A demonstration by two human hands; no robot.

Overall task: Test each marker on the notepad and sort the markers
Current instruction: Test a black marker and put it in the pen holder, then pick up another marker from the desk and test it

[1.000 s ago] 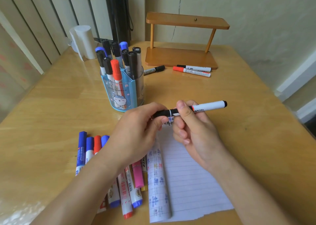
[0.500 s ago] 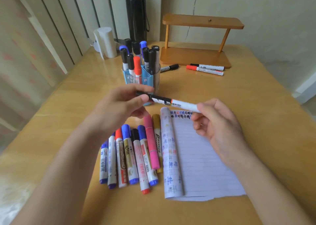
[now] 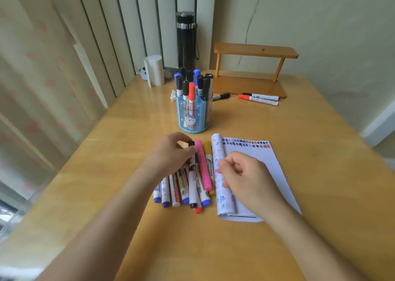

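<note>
A row of several markers lies on the table left of the notepad, whose top line carries coloured test marks. My left hand pinches the capped end of a black-and-white marker that lies on top of the row, next to a pink marker. My right hand hovers over the notepad's rolled-back pages, fingers loosely curled and holding nothing. A blue pen holder behind the row holds several upright markers.
Three markers lie by the foot of a wooden shelf at the back. A black flask and a white cup stand at the far edge by the curtain. Bare tabletop lies right of the notepad.
The black-and-white marker, held in the air between both hands before, now lies on the row with only my left hand on it. My right hand let go and moved over the notepad.
</note>
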